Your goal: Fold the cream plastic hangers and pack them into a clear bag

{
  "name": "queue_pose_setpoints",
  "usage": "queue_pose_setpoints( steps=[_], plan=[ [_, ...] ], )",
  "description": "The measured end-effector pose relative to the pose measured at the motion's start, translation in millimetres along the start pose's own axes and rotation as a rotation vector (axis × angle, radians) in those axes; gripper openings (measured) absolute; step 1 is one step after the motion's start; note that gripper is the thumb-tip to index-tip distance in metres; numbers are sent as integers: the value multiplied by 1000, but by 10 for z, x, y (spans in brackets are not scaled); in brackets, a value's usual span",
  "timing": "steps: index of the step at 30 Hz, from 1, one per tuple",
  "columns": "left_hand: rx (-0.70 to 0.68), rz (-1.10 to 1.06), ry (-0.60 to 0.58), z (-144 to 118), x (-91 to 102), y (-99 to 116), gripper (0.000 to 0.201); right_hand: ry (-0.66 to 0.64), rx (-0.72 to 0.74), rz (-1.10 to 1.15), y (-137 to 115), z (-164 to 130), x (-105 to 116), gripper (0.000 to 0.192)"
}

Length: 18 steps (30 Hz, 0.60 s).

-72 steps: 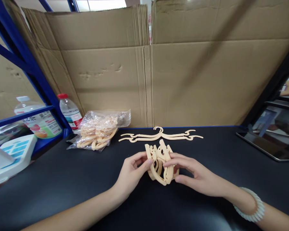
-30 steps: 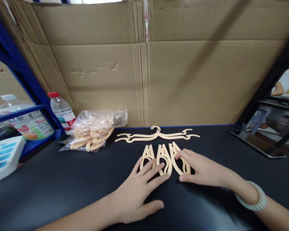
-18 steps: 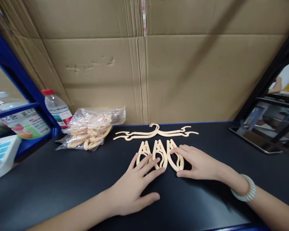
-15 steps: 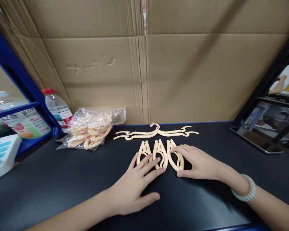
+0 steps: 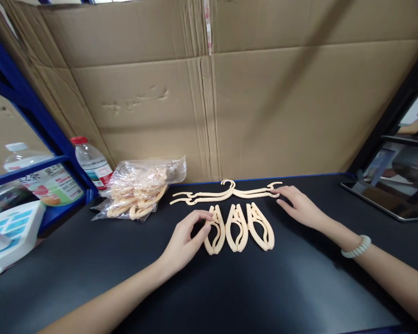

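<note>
Three folded cream folding hangers stand side by side in a row on the black tabletop: a left one point(image 5: 220, 234), a middle one point(image 5: 244, 229) and a right one point(image 5: 264, 227). My left hand point(image 5: 181, 241) has its thumb and curled forefinger on the upper left side of the left folded hanger, hiding part of it. Behind the row lie two unfolded hangers point(image 5: 209, 195), their hooks together at the middle. With its thumb and fingers, my right hand point(image 5: 299, 207) takes the right end of the nearer unfolded hanger, covering its tip.
A clear plastic bag of more hangers point(image 5: 139, 188) lies at the back left, beside a red-capped bottle point(image 5: 92, 162). Cardboard point(image 5: 282, 106) walls off the back. A tablet-like device point(image 5: 383, 200) lies at the right. Left, a blue frame point(image 5: 24, 174) borders the table.
My left hand has drawn back from over the folded hangers to the left one. My right hand has left the right folded hanger and moved back and right to the unfolded hangers.
</note>
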<state>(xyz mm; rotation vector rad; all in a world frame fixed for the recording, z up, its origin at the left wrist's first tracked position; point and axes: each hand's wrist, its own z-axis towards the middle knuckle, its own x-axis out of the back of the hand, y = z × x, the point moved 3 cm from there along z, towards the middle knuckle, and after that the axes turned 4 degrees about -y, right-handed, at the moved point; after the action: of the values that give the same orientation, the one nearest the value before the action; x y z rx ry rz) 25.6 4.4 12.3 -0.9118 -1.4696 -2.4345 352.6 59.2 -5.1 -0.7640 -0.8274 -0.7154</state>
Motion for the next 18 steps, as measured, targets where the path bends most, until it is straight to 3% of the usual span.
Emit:
queue_pose_setpoints(
  steps=[7,18],
  plan=[
    [117,-178,95,28,14,-101,14,-162,62,-155,18,-9,-148,39],
    [70,-107,158,-6,41,-103,12,-121,74,-15,4,33,-143,27]
  ],
)
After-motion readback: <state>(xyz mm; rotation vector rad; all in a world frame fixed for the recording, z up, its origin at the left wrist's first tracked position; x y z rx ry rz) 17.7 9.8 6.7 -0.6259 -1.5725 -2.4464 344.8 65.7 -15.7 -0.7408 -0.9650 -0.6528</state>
